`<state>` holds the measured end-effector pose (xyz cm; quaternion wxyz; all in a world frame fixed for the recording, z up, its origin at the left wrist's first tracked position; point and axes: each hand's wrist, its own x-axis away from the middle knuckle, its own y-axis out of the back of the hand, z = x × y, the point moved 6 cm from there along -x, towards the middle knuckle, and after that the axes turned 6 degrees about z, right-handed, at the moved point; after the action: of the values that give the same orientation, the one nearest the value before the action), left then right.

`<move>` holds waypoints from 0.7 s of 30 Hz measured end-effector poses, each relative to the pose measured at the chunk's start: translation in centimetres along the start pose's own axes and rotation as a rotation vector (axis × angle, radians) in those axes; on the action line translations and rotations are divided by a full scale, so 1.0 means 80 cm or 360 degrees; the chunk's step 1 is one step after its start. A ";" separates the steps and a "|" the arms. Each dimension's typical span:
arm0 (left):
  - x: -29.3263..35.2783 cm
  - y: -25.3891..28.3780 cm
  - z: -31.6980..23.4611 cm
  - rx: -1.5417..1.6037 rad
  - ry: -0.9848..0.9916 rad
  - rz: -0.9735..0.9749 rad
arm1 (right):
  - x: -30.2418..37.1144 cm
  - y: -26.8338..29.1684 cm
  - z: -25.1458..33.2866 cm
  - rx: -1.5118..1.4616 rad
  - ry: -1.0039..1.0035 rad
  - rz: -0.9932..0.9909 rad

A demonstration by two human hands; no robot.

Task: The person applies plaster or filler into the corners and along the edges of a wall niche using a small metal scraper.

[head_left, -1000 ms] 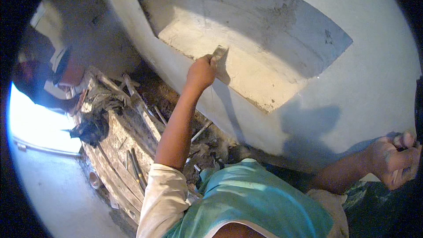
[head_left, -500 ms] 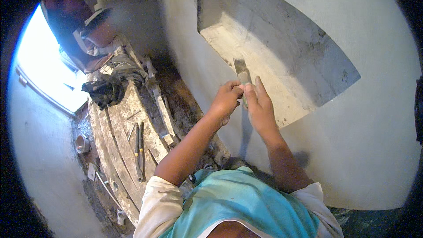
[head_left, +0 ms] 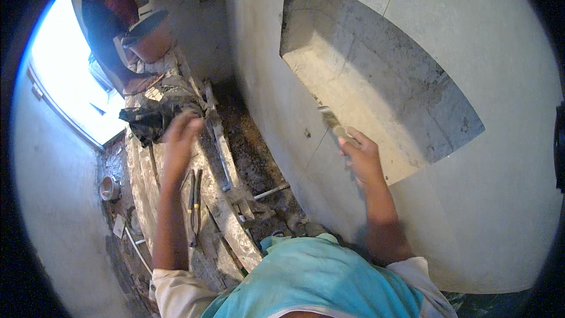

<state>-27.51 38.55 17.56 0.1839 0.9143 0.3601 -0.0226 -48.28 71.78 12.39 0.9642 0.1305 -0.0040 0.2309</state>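
Gripping a small flat scraper tool (head_left: pixel 331 119) by its handle, the right hand (head_left: pixel 362 156) is closed around it in front of the grey plastered wall (head_left: pixel 494 212). The blade of the tool points up and to the left, and it touches the lower left edge of a rough recess (head_left: pixel 376 76) that is cut into the wall. The floor of this recess is pale, and its back face is darker and patchy.

The left hand (head_left: pixel 181 132) is stretched out to the left, well apart from the right one. Its fingers are spread and loose, and it holds nothing; the hand is blurred, so I cannot tell if it touches anything below. It is just beside a dark crumpled cloth or bag (head_left: pixel 150 121) that lies on dusty boards (head_left: pixel 223 212).

On these boards, below the left forearm, there is a pair of long pliers (head_left: pixel 194 206). Some rubble and dark dirt are between the boards and the wall. Near the top left, another person (head_left: pixel 109 29) in red and dark clothes stands next to a bright opening (head_left: pixel 65 82). A small round tin (head_left: pixel 109 188) is on the ground at the far left. The person wears a light turquoise shirt (head_left: pixel 318 282).
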 end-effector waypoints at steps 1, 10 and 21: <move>-0.006 0.080 0.063 -0.0160 -0.0152 -0.0252 | 0.005 0.001 0.009 0.0091 0.0065 -0.0035; 0.106 0.294 0.274 -0.1415 0.1180 -0.0894 | -0.003 0.049 0.016 0.1082 -0.0034 -0.0395; 0.126 0.274 0.329 -0.1183 0.1314 -0.0605 | -0.081 0.021 0.017 0.0715 -0.0120 -0.0245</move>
<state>-3.03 21.02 -1.71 0.3293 0.6411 0.5433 0.4307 -54.78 70.02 13.70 0.9249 0.3501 0.0214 0.1468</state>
